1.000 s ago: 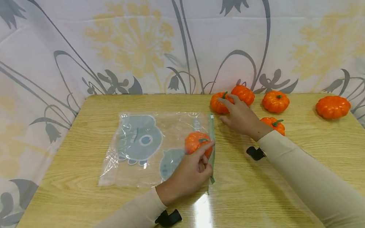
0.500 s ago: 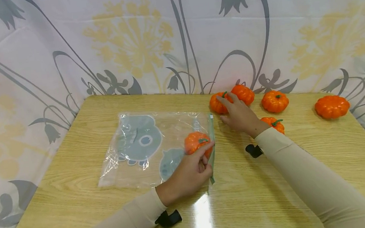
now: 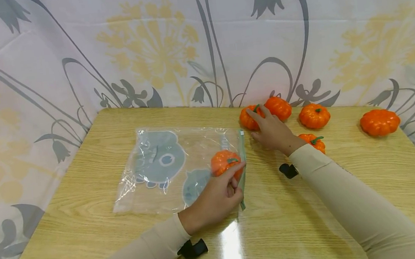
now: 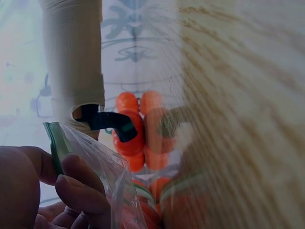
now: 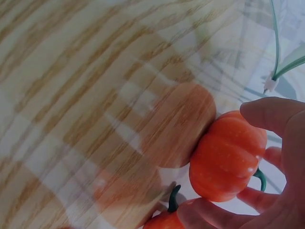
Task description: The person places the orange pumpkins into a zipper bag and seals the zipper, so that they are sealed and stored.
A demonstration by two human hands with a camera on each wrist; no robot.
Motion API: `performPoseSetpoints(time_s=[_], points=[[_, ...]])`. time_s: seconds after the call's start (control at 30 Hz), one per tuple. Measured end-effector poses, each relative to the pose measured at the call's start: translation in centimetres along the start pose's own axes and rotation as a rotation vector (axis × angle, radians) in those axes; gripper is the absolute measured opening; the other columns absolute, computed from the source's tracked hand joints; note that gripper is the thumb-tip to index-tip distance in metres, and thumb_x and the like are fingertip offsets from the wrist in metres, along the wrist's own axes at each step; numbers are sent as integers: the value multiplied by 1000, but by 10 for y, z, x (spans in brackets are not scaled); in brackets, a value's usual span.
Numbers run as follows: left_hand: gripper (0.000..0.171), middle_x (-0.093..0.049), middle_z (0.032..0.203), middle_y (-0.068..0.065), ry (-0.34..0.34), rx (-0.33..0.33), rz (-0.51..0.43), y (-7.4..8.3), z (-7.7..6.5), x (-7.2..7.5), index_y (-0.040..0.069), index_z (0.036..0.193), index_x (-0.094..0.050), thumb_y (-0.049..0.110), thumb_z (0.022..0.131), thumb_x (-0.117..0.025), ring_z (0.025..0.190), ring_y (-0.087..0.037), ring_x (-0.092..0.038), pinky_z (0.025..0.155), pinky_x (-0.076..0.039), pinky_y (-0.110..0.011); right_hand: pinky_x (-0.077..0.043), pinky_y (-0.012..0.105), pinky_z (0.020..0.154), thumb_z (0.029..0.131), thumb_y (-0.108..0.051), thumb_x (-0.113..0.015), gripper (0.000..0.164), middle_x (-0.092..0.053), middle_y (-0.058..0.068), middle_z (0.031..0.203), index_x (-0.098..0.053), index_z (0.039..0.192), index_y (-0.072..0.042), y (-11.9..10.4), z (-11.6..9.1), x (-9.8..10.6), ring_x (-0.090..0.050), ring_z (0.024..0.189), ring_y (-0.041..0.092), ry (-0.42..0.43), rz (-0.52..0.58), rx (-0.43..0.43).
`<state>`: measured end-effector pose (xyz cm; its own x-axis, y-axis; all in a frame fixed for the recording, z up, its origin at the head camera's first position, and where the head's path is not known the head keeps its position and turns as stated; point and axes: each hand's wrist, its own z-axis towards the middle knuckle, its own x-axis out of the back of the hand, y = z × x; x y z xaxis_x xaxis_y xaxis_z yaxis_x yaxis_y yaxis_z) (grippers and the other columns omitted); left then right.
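A clear zip bag (image 3: 200, 136) with printed blue-grey cartoon figures lies flat, its green zip edge (image 4: 56, 143) facing right. My left hand (image 3: 214, 197) pinches that edge between thumb and fingers, the index finger stretched along the opening. One small orange toy pumpkin (image 3: 221, 161) with a green stem lies inside the bag, partly behind the hand. My right hand (image 3: 273, 133) grips another toy pumpkin (image 5: 228, 157) at the back of the table, thumb on one side and fingers on the other. Close by its fingers is a further pumpkin (image 5: 164, 222), partly cut off in the right wrist view.
More toy pumpkins stand on the right half of the wooden table (image 3: 334, 200): one at the back (image 3: 279, 109), others to its right (image 3: 314, 116) and far right (image 3: 380, 122). The right forearm partly covers one pumpkin (image 3: 313, 141). A patterned curtain (image 3: 184, 44) hangs behind the table.
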<state>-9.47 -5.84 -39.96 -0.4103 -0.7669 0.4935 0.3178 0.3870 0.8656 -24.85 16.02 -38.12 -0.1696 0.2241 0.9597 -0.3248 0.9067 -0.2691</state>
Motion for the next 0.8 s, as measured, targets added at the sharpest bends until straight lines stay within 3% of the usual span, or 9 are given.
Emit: performPoseSetpoints(time_s=[0.2, 0.43, 0.63, 0.8], points=[[67, -57, 86, 4, -3, 2, -5, 0, 0, -1, 14, 155, -37, 3, 91, -54, 54, -1, -40, 52, -38, -16, -29, 69, 111, 96, -20, -60, 73, -11, 32, 162, -25, 159, -11, 1, 0, -1, -42, 128, 63, 4, -2, -3], [66, -57, 86, 4, -2, -2, 4, 0, 0, -2, 14, 154, -37, 4, 91, -54, 53, 0, -40, 52, -37, -16, -40, 67, 104, 96, -19, -63, 69, -17, 34, 158, -31, 156, -9, 2, -4, -2, -47, 124, 62, 42, 19, 21], [66, -56, 86, 5, 4, -4, 4, 0, -1, -2, 13, 155, -37, 5, 91, -54, 55, 0, -40, 53, -38, -16, -41, 66, 104, 95, -17, -64, 62, -25, 36, 153, -38, 150, -4, 1, -8, -4, -56, 115, 56, 84, 21, 46], [66, -56, 85, 5, 5, -6, 3, 0, 0, -1, 14, 154, -37, 5, 92, -54, 55, -1, -40, 54, -38, -16, -45, 62, 102, 94, -17, -66, 60, -29, 35, 150, -41, 147, -5, 0, -14, -6, -54, 119, 54, 111, 40, 53]])
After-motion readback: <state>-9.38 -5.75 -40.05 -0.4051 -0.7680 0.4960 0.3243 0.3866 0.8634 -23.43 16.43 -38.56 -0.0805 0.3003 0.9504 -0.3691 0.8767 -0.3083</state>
